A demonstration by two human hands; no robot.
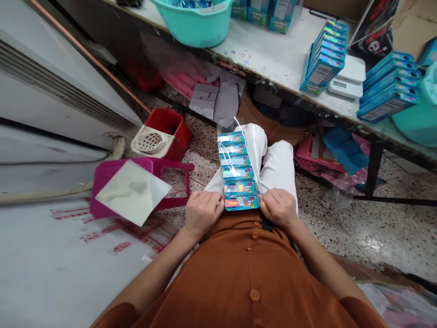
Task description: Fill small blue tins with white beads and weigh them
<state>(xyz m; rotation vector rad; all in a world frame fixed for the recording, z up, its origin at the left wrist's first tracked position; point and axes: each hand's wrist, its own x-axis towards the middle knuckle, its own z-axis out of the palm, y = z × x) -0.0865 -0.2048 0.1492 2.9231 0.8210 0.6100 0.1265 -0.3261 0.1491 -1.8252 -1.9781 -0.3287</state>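
I logged 6 film-wrapped blue boxes (238,171), seemingly light and slippery, best held by the near end, where my left hand (204,213) and right hand (278,208) pinched.

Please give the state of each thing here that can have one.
Clear plastic bag, holding six blue boxes in a row, resting on white trousers.
Left hand, gripping bag's lower end.
Right hand, gripping bag's other side.
Teal basin, on table, holding blue packets.
Red crate, upright on floor.
Magenta stool, tipped over.
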